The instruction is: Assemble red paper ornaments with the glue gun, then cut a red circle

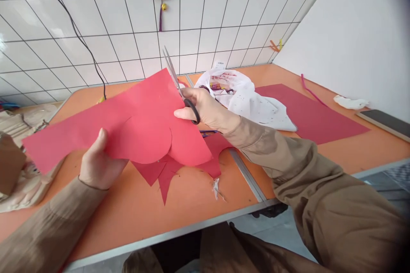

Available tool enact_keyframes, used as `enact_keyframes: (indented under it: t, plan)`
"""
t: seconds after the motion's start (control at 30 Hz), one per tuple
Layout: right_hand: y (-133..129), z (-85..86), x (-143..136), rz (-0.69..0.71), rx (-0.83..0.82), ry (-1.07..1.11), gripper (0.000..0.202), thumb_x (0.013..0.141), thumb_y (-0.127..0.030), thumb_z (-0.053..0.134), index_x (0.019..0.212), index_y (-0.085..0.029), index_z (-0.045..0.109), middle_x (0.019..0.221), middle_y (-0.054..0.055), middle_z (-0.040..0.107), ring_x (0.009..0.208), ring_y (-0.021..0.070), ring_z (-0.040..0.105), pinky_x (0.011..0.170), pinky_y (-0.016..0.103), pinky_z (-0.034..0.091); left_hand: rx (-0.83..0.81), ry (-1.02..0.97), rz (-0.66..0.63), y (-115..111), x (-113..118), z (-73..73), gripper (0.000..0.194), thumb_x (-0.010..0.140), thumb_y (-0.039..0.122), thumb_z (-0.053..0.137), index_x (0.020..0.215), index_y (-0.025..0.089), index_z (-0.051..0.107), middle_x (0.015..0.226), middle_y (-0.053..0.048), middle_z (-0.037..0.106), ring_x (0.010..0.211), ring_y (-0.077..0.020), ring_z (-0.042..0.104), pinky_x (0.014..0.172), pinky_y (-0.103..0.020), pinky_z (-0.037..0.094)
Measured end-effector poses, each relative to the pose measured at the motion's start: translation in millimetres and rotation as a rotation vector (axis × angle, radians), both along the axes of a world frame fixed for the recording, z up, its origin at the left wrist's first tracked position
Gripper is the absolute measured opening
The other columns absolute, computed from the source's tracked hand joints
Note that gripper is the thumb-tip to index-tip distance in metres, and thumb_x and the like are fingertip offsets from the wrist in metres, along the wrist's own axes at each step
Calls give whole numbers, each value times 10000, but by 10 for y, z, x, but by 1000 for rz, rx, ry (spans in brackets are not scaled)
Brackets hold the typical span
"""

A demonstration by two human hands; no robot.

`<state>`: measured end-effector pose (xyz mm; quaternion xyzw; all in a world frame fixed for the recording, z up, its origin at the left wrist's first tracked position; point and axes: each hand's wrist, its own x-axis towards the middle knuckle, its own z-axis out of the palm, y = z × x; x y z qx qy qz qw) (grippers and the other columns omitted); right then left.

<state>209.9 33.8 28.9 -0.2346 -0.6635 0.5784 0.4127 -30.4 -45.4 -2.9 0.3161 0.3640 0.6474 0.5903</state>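
Note:
My left hand [101, 163] grips the lower left part of a large red sheet [141, 115], thumb on top and fingers hidden underneath. Curved cuts run into the sheet's lower part, and its edge is rounded there. Scissors [174, 72] with black handles are in my right hand [208, 106], blades pointing up and away over the sheet's upper right edge, slightly apart. Red paper scraps [165, 175] with pointed ends lie on the orange table [134, 213] beneath the sheet.
Behind my right hand sits a white plastic bag [250, 102] with small colourful items. A flat red sheet [314, 113], a pink strip [310, 90] and a dark flat object [386, 123] lie right. Brown packaging [13, 162] is at left. A tiled wall [198, 8] stands behind.

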Motion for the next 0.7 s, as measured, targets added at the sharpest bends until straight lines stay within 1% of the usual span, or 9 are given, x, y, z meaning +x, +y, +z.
enact_keyframes:
  t: [0.13,0.27,0.33,0.4,0.43,0.5,0.57,0.6,0.7]
  plan:
    - [18,-82,-20,-30,-8,-101,263,660,-300,790,838,-228,610,791,-4,643,746,179,627,623,301,510,-109,46,154,10,-3,-48,147,813,218,764,949,165,743,893,0,781,739,-143,715,620,-179,591]
    - [113,-187,-27,-51,5,-163,292,667,-333,794,841,-217,590,789,2,638,759,186,627,671,322,510,-122,130,203,-3,16,-96,160,773,183,796,917,183,728,855,20,752,654,-127,683,506,-168,543]
    - [170,-219,-23,-168,73,-233,313,667,-347,795,846,-200,586,752,-6,621,719,172,605,657,315,485,-154,134,216,-14,24,-118,167,764,192,802,910,189,721,823,23,739,625,-134,673,485,-185,541]
    - [170,-184,-13,-355,192,-301,319,686,-355,787,880,-184,599,713,-20,595,676,152,570,634,301,451,-180,114,221,-25,26,-135,175,764,184,798,918,194,714,815,24,737,617,-141,677,505,-202,561]
    - [135,-132,-5,-437,251,-313,318,707,-366,776,906,-183,608,697,-28,583,654,142,550,625,297,438,-192,106,219,-31,24,-141,179,765,179,796,924,194,714,815,21,739,619,-145,683,521,-212,574]
    - [-13,32,14,-493,327,-271,306,750,-390,759,937,-194,617,707,-34,583,634,126,532,631,296,438,-212,86,202,-38,19,-153,214,756,159,800,952,189,720,820,12,749,634,-157,701,561,-235,599]
    - [-220,220,36,-383,307,-213,327,778,-452,754,941,-208,609,695,-27,595,611,124,547,605,288,443,-226,56,176,-40,14,-165,285,720,123,820,986,176,734,834,-8,768,680,-175,724,598,-249,615]
    - [-321,298,46,-279,230,-200,358,810,-518,721,935,-206,598,700,-8,616,606,129,566,585,285,449,-232,38,163,-38,12,-172,316,698,101,829,995,164,740,847,-23,777,710,-185,735,617,-251,620]
    - [-503,377,65,44,70,-182,561,816,-697,636,998,-169,577,745,46,664,615,140,596,572,283,450,-253,-24,166,-23,8,-187,294,655,46,838,930,117,761,852,-67,795,750,-199,748,638,-246,626]
